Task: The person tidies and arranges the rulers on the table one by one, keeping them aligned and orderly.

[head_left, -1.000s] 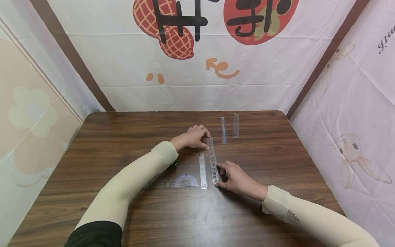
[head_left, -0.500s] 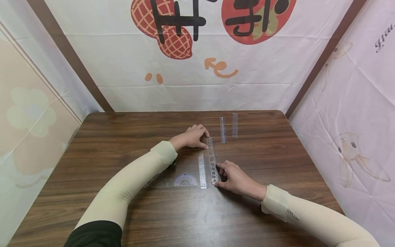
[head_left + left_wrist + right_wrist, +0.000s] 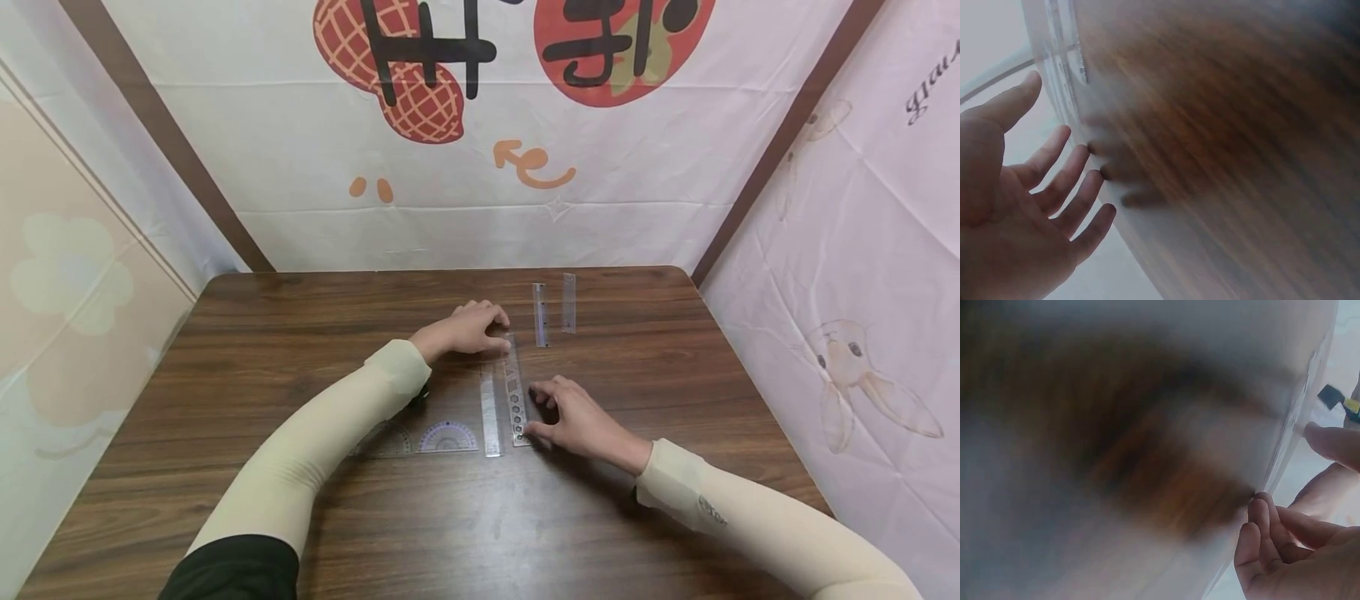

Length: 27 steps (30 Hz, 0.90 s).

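A clear stencil ruler [image 3: 514, 400] with cut-out shapes lies on the table, its far end near my left hand [image 3: 471, 328]. That hand hovers with thumb and fingers apart; the left wrist view shows the fingers [image 3: 1067, 187] spread above the wood and holding nothing. My right hand [image 3: 583, 423] is at the right edge of the same ruler near its close end, thumb right at the edge and fingers loosely bent off it. Just left lies a second clear ruler [image 3: 490, 417], nearly parallel. Beside it is a purple-marked protractor [image 3: 448, 437], and another protractor [image 3: 392, 437] is partly behind the left sleeve.
Two short clear rulers lie farther back, one at the left [image 3: 540, 315] and one at the right [image 3: 569, 304]. A brown wood-grain table [image 3: 420, 533] carries everything. A printed white curtain [image 3: 480, 237] hangs behind it, with fabric walls on both sides.
My right fingers have come away from the stencil ruler's edge and lifted slightly. My left hand has eased back a little from its far end. The head view drifts slightly.
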Each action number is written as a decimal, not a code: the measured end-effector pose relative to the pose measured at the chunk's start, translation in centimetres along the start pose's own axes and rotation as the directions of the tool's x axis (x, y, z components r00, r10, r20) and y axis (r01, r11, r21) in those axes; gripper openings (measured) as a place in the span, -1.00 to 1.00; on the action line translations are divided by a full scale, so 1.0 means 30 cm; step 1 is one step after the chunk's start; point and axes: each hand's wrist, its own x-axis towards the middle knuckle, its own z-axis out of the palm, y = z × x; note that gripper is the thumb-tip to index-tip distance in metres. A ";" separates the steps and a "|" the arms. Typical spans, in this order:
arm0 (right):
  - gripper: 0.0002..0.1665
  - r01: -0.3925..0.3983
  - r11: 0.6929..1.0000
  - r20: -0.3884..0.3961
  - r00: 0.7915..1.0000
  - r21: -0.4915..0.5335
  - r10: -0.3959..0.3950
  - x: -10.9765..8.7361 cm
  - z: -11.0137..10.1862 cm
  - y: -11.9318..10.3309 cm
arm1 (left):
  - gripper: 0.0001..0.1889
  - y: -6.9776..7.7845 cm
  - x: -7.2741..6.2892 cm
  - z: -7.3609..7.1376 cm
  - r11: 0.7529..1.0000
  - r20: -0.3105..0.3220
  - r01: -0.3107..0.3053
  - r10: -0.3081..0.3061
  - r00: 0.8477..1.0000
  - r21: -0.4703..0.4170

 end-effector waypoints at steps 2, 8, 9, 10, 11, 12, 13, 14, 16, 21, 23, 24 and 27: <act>-0.26 0.010 1.000 -0.019 1.000 0.006 -0.010 0.010 -0.010 0.012 | -0.43 0.002 0.004 -0.003 1.000 -0.002 0.005 -0.005 1.000 -0.004; -0.29 0.013 1.000 -0.085 0.996 -0.002 -0.013 0.047 -0.044 0.047 | -0.43 0.001 0.022 -0.006 1.000 -0.017 0.012 -0.012 1.000 -0.011; -0.28 0.002 1.000 -0.089 0.996 -0.008 -0.003 0.053 -0.051 0.053 | -0.43 0.001 0.026 -0.007 1.000 -0.017 0.012 -0.012 1.000 -0.015; -0.27 -0.011 1.000 -0.092 0.996 -0.015 0.010 0.061 -0.057 0.059 | -0.43 0.002 0.029 -0.010 1.000 -0.016 0.012 -0.012 1.000 -0.022; -0.26 -0.024 1.000 -0.093 0.995 -0.020 0.022 0.069 -0.063 0.065 | -0.42 0.001 0.033 -0.012 1.000 -0.013 0.011 -0.012 1.000 -0.025; -0.25 -0.036 0.999 -0.093 0.995 -0.020 0.034 0.076 -0.070 0.070 | -0.42 -0.001 0.038 -0.014 0.999 -0.010 0.012 -0.012 1.000 -0.031; -0.25 -0.044 0.999 -0.095 0.995 -0.019 0.042 0.085 -0.077 0.076 | -0.41 -0.002 0.044 -0.017 0.999 -0.006 0.010 -0.010 1.000 -0.040; -0.25 -0.054 0.998 -0.097 0.994 -0.018 0.052 0.092 -0.083 0.081 | -0.41 -0.003 0.050 -0.019 0.999 -0.004 0.007 -0.007 1.000 -0.050; -0.25 -0.062 0.998 -0.100 0.993 -0.015 0.060 0.108 -0.095 0.092 | -0.40 -0.004 0.062 -0.023 0.998 -0.003 0.001 -0.001 1.000 -0.067; -0.26 -0.068 0.997 -0.119 0.991 -0.025 0.064 0.146 -0.109 0.124 | -0.39 0.005 0.090 -0.029 0.996 -0.009 -0.007 0.007 1.000 -0.088; -0.25 -0.068 0.997 -0.123 0.990 -0.036 0.063 0.159 -0.113 0.136 | -0.39 0.012 0.102 -0.033 0.996 -0.009 -0.009 0.008 1.000 -0.085; -0.24 -0.070 0.997 -0.121 0.990 -0.040 0.065 0.165 -0.114 0.141 | -0.39 0.015 0.109 -0.034 0.996 -0.007 -0.010 0.009 1.000 -0.084; -0.22 -0.088 0.995 -0.106 0.991 -0.045 0.083 0.182 -0.120 0.153 | -0.39 0.020 0.131 -0.036 0.997 -0.003 -0.012 0.012 1.000 -0.074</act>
